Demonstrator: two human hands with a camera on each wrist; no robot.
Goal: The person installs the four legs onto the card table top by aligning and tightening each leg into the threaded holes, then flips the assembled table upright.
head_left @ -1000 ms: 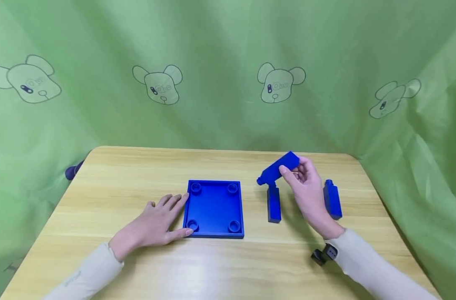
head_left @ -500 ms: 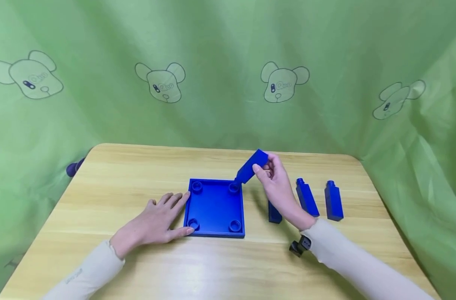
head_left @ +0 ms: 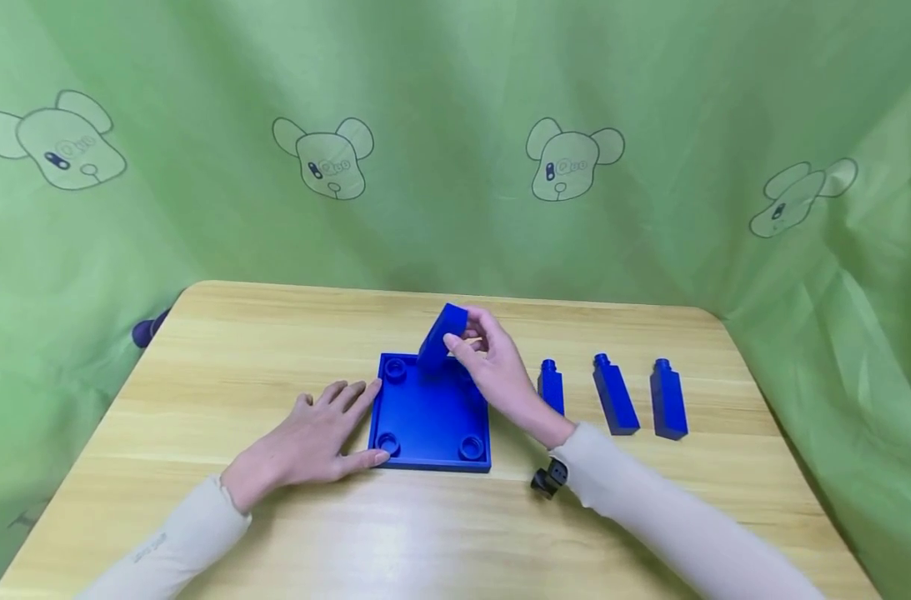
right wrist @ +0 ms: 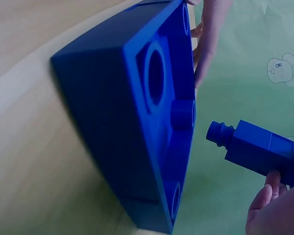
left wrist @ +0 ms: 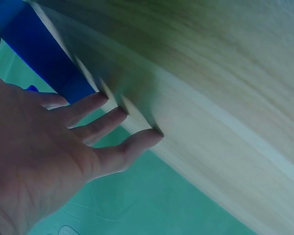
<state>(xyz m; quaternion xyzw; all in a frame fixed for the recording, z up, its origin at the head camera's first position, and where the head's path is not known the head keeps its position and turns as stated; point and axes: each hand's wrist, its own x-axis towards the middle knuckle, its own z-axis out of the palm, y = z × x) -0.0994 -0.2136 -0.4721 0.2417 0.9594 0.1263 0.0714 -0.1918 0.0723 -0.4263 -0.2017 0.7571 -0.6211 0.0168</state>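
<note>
A green curtain (head_left: 440,242) spans the upper frame of the head view. A wood-grain table (head_left: 350,533) occupies the lower frame. The square blue tray (head_left: 428,417) lies flat, open side up, at lower centre. The left hand (head_left: 305,442), at lower left, is spread; its thumb and index finger touch the tray's left side without gripping. The right hand (head_left: 500,367), at centre, pinches the held block (head_left: 442,333) between thumb and curled fingers, tilted above the tray's upper edge. In the right wrist view, the block's neck is clear of the tray. Three loose blocks (head_left: 616,400) lie right of centre. Ring-shaped sockets (head_left: 472,447) occupy the tray's corners.
</note>
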